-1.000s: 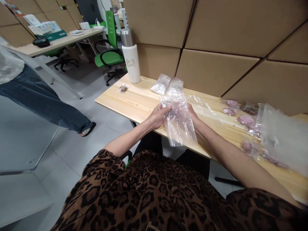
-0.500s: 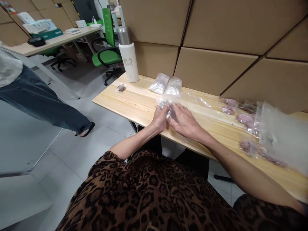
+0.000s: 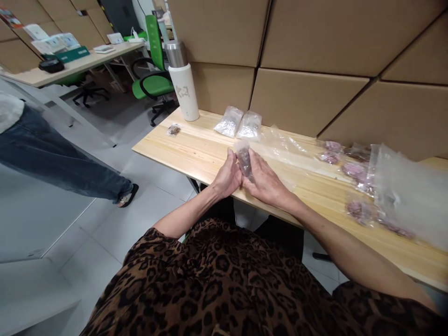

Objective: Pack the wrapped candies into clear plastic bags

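Above the front edge of the wooden table, a small clear plastic bag (image 3: 244, 156) with dark contents is between my hands. My right hand (image 3: 264, 179) is closed round its right side, the thumb hidden. On the left, my left hand (image 3: 227, 178) supports the bag's lower side with curled fingers, its thumb raised. What exactly is inside the bag is too small to make out. Just beyond lie two filled clear bags (image 3: 229, 121) side by side. Flat clear plastic bags (image 3: 283, 142) lie to the right of them.
A white bottle (image 3: 184, 88) with a metal cap stands at the table's far left, near a small packet (image 3: 174, 129). Pink-filled packets (image 3: 355, 170) and a large translucent bag (image 3: 409, 196) lie right. Cardboard boxes (image 3: 308, 100) line the back. A person's leg (image 3: 66, 154) shows left.
The bag in my hands now stands more upright, with its dark contents showing. My left thumb has lifted off it. The view has shifted slightly, and the person's foot at left appears slightly lower.
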Tool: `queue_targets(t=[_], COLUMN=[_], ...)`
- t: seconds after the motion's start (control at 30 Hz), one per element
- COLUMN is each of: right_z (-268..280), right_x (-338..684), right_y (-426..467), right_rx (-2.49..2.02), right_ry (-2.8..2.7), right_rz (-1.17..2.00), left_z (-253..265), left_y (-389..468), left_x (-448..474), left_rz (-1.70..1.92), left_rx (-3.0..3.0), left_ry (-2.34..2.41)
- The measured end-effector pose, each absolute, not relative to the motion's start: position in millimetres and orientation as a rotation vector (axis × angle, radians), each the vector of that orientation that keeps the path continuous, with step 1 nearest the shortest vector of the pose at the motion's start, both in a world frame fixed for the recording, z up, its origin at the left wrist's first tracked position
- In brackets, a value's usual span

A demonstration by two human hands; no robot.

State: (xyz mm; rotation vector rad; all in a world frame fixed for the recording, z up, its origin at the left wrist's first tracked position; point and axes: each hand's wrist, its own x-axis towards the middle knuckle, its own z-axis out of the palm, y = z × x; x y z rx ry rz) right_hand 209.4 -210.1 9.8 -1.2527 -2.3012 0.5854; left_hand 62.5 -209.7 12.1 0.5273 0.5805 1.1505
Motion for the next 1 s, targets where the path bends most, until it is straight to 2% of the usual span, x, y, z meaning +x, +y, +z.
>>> queue_targets(t=[0.27, 0.63, 0.7, 1.0], right_z=[17, 60, 59, 44], right_x=[218, 243, 245, 277], right_y=[-205, -193, -189, -187], right_rx=[-1.218, -1.157, -1.216, -1.277], right_ry=[-2.173, -1.49, -1.469, -1.722], right_rz=[0.739, 1.638, 1.591, 1.014], left_z=[4, 0, -1, 8], left_y=[-202, -196, -198, -195], left_x=[61, 68, 72, 82], left_rz=[1.24, 1.096, 1.103, 1.356], left_rx=[0.505, 0.612, 0.597, 0.454], left_ry=[0.676, 0.558, 0.567, 0.699])
